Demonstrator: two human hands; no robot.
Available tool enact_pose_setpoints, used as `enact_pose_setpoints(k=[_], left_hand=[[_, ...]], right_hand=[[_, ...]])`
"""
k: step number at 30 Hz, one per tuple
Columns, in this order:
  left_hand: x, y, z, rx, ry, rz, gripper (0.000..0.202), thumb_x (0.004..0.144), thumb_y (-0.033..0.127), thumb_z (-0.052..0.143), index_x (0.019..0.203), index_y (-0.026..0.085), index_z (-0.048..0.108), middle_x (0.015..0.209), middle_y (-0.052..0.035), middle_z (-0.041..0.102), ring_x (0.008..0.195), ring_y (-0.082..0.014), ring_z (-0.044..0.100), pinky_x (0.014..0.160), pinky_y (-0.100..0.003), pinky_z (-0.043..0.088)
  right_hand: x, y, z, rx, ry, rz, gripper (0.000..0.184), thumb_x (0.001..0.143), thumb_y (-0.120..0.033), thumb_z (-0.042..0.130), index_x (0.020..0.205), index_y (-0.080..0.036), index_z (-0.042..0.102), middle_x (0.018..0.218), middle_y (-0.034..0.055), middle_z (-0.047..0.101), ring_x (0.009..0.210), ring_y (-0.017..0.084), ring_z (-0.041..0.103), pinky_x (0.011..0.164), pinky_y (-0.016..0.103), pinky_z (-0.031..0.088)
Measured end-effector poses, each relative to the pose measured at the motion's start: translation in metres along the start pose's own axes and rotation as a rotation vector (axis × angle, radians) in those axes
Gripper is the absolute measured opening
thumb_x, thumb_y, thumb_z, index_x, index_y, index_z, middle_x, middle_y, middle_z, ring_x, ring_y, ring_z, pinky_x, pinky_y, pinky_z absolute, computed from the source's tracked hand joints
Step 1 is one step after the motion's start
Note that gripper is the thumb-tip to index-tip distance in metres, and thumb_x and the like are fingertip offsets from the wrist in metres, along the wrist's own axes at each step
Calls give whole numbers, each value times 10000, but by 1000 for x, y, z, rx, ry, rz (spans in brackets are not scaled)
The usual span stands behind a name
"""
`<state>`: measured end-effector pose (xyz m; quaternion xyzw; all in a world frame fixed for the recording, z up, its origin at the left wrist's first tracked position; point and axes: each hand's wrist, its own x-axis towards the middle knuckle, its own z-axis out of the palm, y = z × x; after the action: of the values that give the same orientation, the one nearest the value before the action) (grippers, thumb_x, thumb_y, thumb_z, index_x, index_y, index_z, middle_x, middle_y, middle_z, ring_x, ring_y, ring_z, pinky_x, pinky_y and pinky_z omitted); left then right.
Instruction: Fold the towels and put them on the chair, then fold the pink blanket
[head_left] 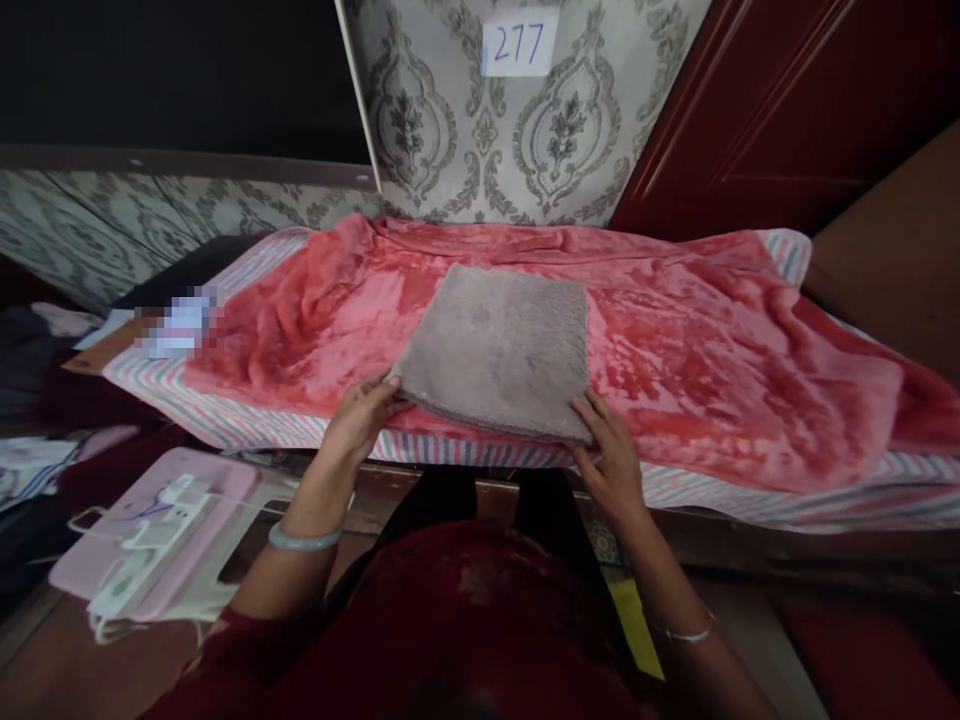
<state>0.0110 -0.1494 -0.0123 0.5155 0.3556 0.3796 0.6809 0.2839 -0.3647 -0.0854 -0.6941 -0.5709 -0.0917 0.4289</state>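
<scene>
A grey-brown plush cloth (502, 345), roughly square and seemingly folded, lies on a pink fleece blanket (300, 320). My left hand (360, 415) pinches its near left corner, thumb on top. At the near right corner, my right hand (609, 445) has its fingers on the cloth's edge, with the thumb lower down. The near edge of the cloth shows more than one layer and reaches the blanket's front border. Beneath the blanket is a striped sheet (255, 425).
A large dark screen (172, 90) stands at the back left. Dark red wooden panelling (780, 110) rises at the back right. A white power strip (154, 545) with cords rests on a pink box-like surface (217, 470) at my left. Piled clothes (45, 400) lie at the far left.
</scene>
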Motion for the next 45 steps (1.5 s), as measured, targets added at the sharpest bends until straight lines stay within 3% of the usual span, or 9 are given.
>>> enact_pose_setpoints(k=[6, 10, 14, 24, 28, 31, 37, 42, 45], left_hand=[[-12, -4, -3, 147, 68, 14, 734, 718, 420, 833, 1317, 103, 552, 643, -9, 688, 517, -175, 666, 412, -219, 481], [-2, -3, -15, -34, -67, -159, 486, 722, 444, 806, 1039, 146, 589, 724, -47, 724, 547, -226, 711, 375, -234, 478], [6, 4, -19, -31, -178, -254, 370, 751, 409, 788, 916, 160, 571, 673, -67, 718, 568, -236, 723, 421, -248, 523], [25, 13, -2, 135, -185, -285, 438, 768, 444, 767, 1015, 166, 534, 645, -45, 702, 455, -215, 674, 367, -238, 491], [23, 30, 16, 78, -210, -227, 409, 720, 372, 825, 952, 158, 565, 616, -22, 682, 407, -168, 619, 363, -235, 505], [13, 37, 28, 1, -196, -117, 373, 742, 313, 819, 998, 163, 593, 654, -3, 686, 421, -125, 604, 374, -189, 483], [-18, -3, 21, -71, -255, -196, 421, 679, 290, 845, 986, 172, 582, 772, -28, 720, 589, -196, 710, 503, -275, 587], [-36, -23, 13, -28, -186, -103, 563, 663, 247, 815, 1160, 193, 556, 855, -32, 740, 726, -229, 746, 622, -313, 607], [-37, -26, 18, 98, -83, -46, 592, 729, 320, 772, 1241, 181, 510, 778, -19, 728, 657, -206, 727, 639, -324, 599]], right_hand=[[-24, -23, -1, 149, 244, 298, 464, 928, -443, 627, 1340, -233, 588, 1324, 132, 601, 1229, 303, 566, 1046, 532, 464], [-32, -24, -1, 574, 274, 672, 449, 884, -525, 673, 1205, -214, 633, 1094, 88, 675, 906, 234, 677, 808, 413, 574], [-19, -17, -3, 892, 204, 859, 458, 810, -559, 752, 1120, -231, 675, 974, 53, 715, 796, 222, 703, 704, 379, 606], [14, -27, -4, 1119, 8, 967, 646, 732, -549, 828, 1284, -303, 602, 1121, 51, 731, 714, 228, 739, 592, 357, 634], [40, -28, -11, 1098, -40, 856, 607, 688, -436, 850, 1238, -267, 657, 1100, 52, 731, 694, 203, 702, 543, 331, 625], [54, -23, -25, 1066, 73, 750, 582, 691, -391, 841, 1234, -256, 680, 1091, 39, 724, 747, 183, 666, 544, 294, 617], [14, -10, -27, 979, 152, 819, 644, 741, -408, 820, 1345, -309, 620, 1093, 17, 703, 717, 150, 638, 550, 267, 589], [-24, -5, -16, 997, 115, 796, 804, 780, -394, 796, 1509, -294, 473, 750, -21, 676, 676, 185, 664, 669, 329, 583], [-24, -6, -11, 942, 214, 822, 722, 772, -384, 787, 1446, -278, 551, 814, -8, 701, 677, 185, 668, 672, 334, 581]])
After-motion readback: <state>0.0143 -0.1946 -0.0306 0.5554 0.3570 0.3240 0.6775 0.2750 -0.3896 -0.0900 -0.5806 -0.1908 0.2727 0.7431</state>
